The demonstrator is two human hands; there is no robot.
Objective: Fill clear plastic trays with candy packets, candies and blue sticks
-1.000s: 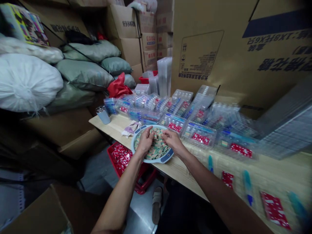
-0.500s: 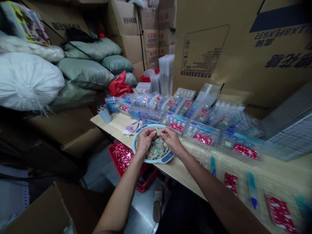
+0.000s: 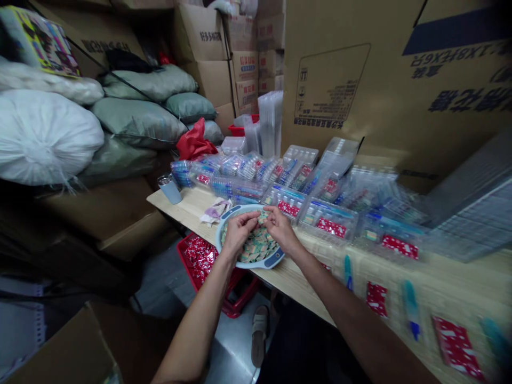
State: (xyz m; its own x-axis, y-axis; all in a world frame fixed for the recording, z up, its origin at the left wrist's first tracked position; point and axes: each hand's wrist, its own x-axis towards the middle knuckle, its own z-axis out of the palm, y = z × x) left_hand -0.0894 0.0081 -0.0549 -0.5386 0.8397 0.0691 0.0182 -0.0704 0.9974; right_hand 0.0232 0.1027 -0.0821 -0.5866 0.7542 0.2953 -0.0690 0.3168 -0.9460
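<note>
Hands closer now: my left hand (image 3: 239, 232) and right hand (image 3: 281, 229) pinch a packet (image 3: 263, 216) above the basin (image 3: 256, 265); slack fingers could drop it.

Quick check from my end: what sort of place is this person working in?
It looks like a cramped packing storeroom, probably for small goods. Stacked cardboard cartons, bulging woven sacks and clear plastic blister trays on the wooden table suggest it, as does the round basin of small packets.
</note>
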